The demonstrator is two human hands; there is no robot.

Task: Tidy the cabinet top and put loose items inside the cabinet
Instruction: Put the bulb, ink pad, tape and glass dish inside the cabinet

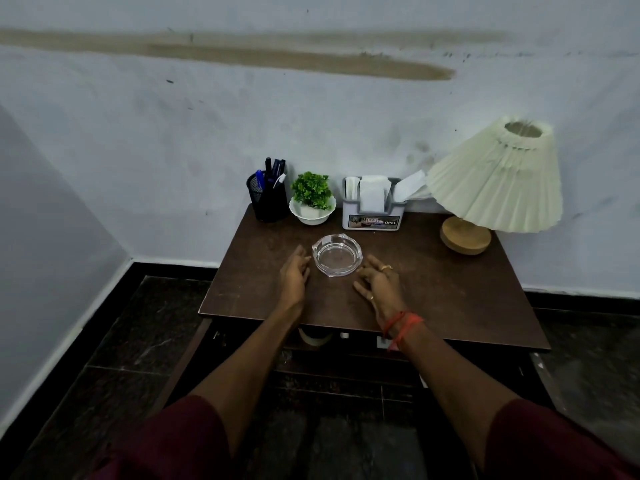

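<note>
Glass ashtray (337, 255) sits mid-frame on the brown counter (450, 289); left hand (293, 277) and right hand (379, 284) flank it just beside; fingers (362, 271) relaxed, holding nothing.

Both hands, left hand (295, 275) and right hand (379, 282), flank the glass ashtray (337, 255) on the cabinet top (450, 289).

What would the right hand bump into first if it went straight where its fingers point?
Probably the glass ashtray: the right hand aims toward its near rim, close ahead, with nothing between them.
</note>
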